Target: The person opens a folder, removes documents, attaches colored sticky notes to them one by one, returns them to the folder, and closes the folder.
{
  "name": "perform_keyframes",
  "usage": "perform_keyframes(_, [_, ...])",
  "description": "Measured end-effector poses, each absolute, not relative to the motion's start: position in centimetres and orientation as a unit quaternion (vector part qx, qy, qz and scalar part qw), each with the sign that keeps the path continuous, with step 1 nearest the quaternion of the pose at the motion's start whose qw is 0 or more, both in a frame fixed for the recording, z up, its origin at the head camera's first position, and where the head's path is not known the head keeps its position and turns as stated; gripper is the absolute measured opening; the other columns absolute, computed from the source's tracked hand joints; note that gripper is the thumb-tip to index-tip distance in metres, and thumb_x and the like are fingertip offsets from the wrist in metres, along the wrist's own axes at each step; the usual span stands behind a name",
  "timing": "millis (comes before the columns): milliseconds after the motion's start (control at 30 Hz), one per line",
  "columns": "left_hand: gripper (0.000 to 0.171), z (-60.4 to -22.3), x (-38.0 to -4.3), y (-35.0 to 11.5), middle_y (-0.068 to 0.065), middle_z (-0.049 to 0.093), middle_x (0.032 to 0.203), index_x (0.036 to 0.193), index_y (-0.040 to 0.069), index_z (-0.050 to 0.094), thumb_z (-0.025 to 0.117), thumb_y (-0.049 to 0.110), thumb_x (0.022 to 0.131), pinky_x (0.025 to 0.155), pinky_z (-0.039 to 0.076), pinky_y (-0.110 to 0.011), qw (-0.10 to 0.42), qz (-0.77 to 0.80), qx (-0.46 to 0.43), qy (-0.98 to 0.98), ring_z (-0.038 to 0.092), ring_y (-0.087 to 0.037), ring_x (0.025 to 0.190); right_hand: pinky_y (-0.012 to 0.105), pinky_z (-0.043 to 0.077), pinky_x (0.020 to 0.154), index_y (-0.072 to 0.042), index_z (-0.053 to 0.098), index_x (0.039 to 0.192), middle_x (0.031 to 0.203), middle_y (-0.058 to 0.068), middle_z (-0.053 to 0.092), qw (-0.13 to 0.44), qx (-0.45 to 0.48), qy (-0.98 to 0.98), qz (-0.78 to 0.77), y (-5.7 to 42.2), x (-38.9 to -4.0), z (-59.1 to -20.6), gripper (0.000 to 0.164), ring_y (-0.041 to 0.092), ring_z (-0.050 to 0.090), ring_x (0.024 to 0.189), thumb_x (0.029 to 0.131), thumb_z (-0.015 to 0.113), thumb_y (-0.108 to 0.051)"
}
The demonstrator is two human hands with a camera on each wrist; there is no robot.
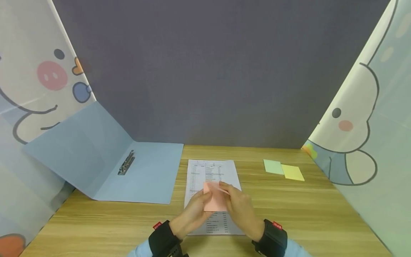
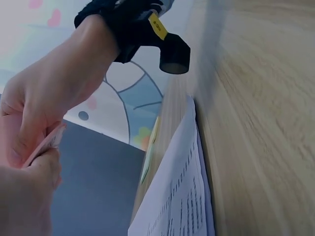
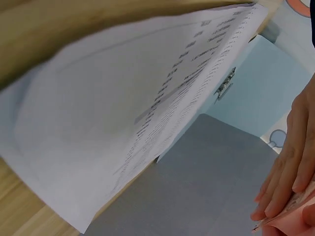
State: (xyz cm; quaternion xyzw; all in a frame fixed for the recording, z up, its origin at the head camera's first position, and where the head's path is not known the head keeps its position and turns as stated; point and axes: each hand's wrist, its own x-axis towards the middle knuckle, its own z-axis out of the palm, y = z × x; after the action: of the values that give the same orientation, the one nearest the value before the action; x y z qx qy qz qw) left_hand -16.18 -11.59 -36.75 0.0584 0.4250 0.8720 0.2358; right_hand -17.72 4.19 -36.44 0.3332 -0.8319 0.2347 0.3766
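Over a printed sheet stack [image 1: 197,171], both hands hold a pink sticky-note pad [image 1: 212,205]. My left hand [image 1: 194,212] grips its left side, thumb on the face and fingers behind. At the upper right, my right hand [image 1: 241,207] pinches the pad's top sheet, which looks slightly lifted. From the left wrist view, the pink pad [image 2: 47,142] sits between both hands, well above the papers. Only the pad's edge and part of its face show at the lower right of the right wrist view.
An open light blue folder [image 1: 157,171] with a metal clip [image 1: 126,162] stands at the left, its cover leaning up. To the right lie a pale green note pad [image 1: 273,166] and a yellow note pad [image 1: 293,172]. A dark grey panel [image 1: 205,71] closes off the back.
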Motion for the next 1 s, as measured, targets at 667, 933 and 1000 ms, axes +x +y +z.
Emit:
perform_keyframes(667, [0.043, -36.9, -16.7, -10.2, -0.018, 0.040, 0.137, 0.139, -0.005, 0.020, 0.025, 0.017, 0.102, 0.103, 0.037, -0.036, 0.257, 0.859, 0.059, 0.439, 0.043, -0.024, 0.125, 0.010, 0.040, 0.050, -0.002, 0.059, 0.095, 0.090, 0.010, 0.071, 0.384, 0.297, -0.827, 0.283, 6.2, -17.7, -35.6, 0.020, 0.002, 0.050, 0.049, 0.077, 0.065, 0.004])
perform_keyframes(933, [0.034, -36.0, -18.7, -8.5, -0.007, 0.051, 0.118, 0.131, -0.001, 0.036, 0.030, 0.013, 0.100, 0.089, 0.045, -0.026, 0.269, 0.821, 0.059, 0.500, 0.053, -0.014, 0.106, 0.018, 0.047, 0.055, 0.001, 0.058, 0.095, 0.092, 0.012, 0.070, 0.400, 0.289, -0.824, 0.278, 7.6, -17.7, -34.5, 0.013, 0.013, 0.063, 0.064, 0.083, 0.062, 0.000])
perform_keyframes(1000, [0.033, -35.8, -19.8, -7.5, -0.006, 0.052, 0.114, 0.129, -0.001, 0.039, 0.033, 0.010, 0.099, 0.085, 0.046, -0.025, 0.270, 0.816, 0.037, 0.509, 0.053, -0.013, 0.100, 0.018, 0.046, 0.051, 0.002, 0.059, 0.094, 0.086, 0.014, 0.070, 0.406, 0.279, -0.825, 0.277, 8.0, -17.8, -34.3, 0.009, 0.011, 0.059, 0.058, 0.088, 0.058, -0.006])
